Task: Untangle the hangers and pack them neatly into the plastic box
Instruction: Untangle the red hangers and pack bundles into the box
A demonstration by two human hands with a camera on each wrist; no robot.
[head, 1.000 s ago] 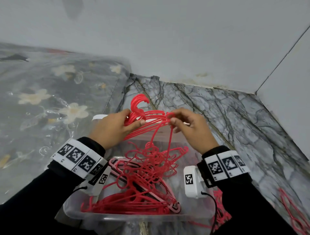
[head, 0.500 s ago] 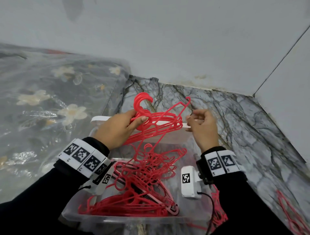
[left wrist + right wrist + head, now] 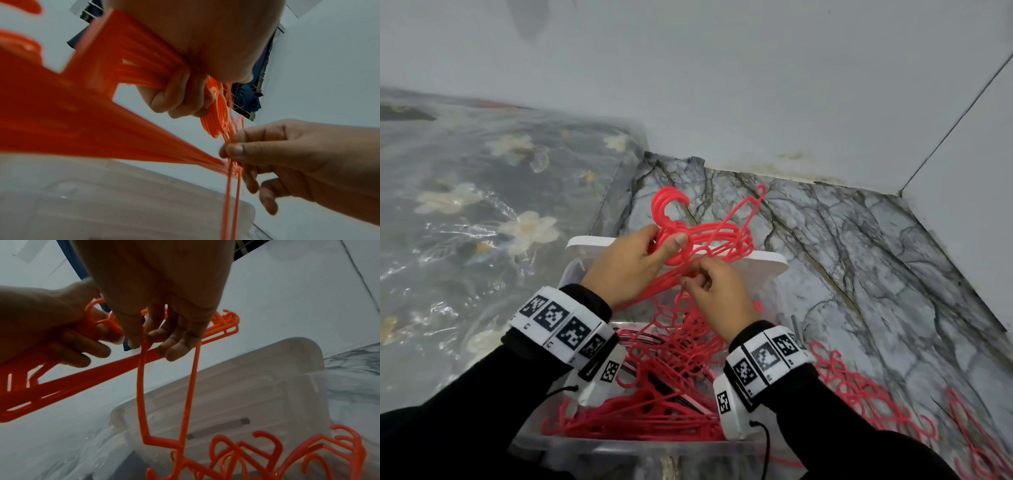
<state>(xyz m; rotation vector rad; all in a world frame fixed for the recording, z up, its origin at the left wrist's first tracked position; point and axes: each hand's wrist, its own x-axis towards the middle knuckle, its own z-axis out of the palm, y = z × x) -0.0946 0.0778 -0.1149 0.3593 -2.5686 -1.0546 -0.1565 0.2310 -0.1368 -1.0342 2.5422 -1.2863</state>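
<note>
My left hand point(image 3: 633, 263) grips a stacked bundle of red hangers point(image 3: 709, 236) by the necks, hooks pointing up, above the far end of the clear plastic box point(image 3: 619, 448). Just below it my right hand point(image 3: 709, 284) pinches one thin hanger point(image 3: 168, 394) that dangles down into the tangled red hangers point(image 3: 671, 370) in the box. In the left wrist view the bundle point(image 3: 82, 113) fans out from my left hand point(image 3: 180, 97), and my right hand point(image 3: 267, 155) pinches the strands beside it. The right wrist view shows my right hand point(image 3: 148, 337) and my left hand point(image 3: 61, 337) close together.
The white lid point(image 3: 767, 267) leans behind the box. More red hangers point(image 3: 866, 394) lie on the marble floor point(image 3: 859, 274) at the right. A flowered plastic-covered surface point(image 3: 482, 222) lies left; white walls point(image 3: 722, 85) close the corner.
My right hand has let go of the bundle's right end and moved left and down, beside my left hand, where it now pinches a single dangling hanger. The left hand keeps holding the bundle.
</note>
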